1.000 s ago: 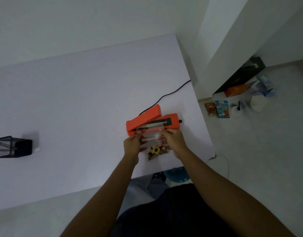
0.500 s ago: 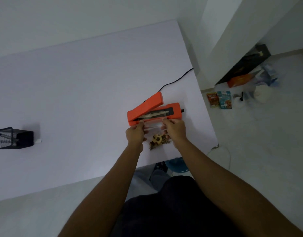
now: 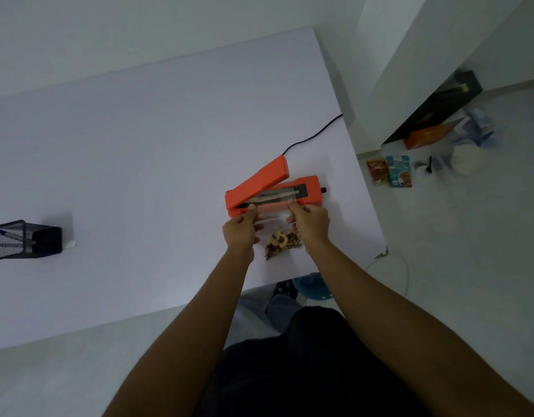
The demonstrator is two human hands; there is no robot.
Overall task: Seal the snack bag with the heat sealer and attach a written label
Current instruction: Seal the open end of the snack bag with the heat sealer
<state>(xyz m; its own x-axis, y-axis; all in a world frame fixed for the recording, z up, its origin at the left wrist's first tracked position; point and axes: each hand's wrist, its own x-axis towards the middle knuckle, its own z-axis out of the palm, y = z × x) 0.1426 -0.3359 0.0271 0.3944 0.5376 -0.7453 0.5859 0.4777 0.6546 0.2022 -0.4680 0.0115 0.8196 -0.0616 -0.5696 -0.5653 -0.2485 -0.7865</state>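
An orange heat sealer point(image 3: 311, 188) lies on the white table point(image 3: 139, 164) with its lid arm point(image 3: 259, 183) raised at an angle. A clear snack bag point(image 3: 273, 218) holding cookies point(image 3: 280, 241) lies just in front of it, its open top edge laid on the sealing strip. My left hand point(image 3: 240, 231) pinches the bag's left top corner. At the right top corner my right hand point(image 3: 309, 221) grips the bag. No label is visible.
A black power cord point(image 3: 312, 135) runs from the sealer off the table's right edge. A black mesh pen holder point(image 3: 22, 239) with a pen stands at the far left. On the floor to the right lie snack packets point(image 3: 389, 170), an orange box and containers.
Both hands have slid the bag's top edge forward onto the sealing strip. The sealer's lid stays raised.
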